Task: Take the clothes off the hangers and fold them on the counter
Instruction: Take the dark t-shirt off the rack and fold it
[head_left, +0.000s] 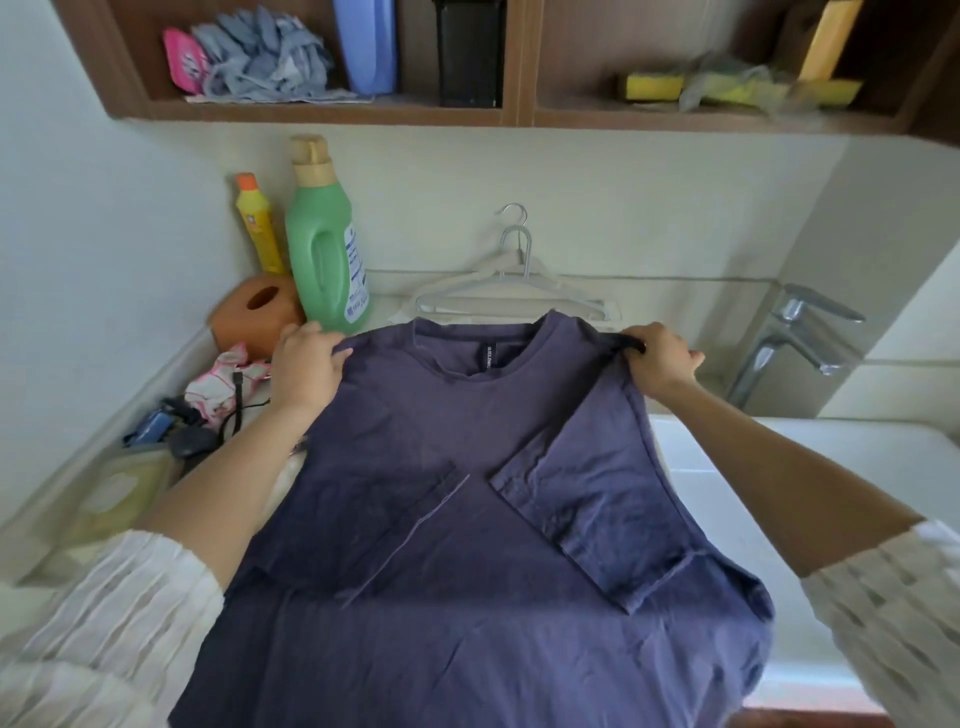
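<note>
A dark purple T-shirt (467, 545) lies spread in front of me, collar away from me, both short sleeves folded inward across its body. My left hand (306, 364) grips the left shoulder of the shirt. My right hand (657, 361) pinches the right shoulder, bunching the cloth. Behind the collar, two pale grey hangers (511, 288) lie bare on the counter (384, 306) against the wall. The shirt hides most of the counter beneath it, and its hem hangs over the near edge.
A green detergent bottle (324, 244), a yellow bottle (260, 226) and an orange holder (257, 312) stand at back left, with a pink cloth (223, 384) and small clutter nearer. A sink (805, 467) with chrome tap (795, 332) lies right. Wooden shelves (332, 111) hang overhead.
</note>
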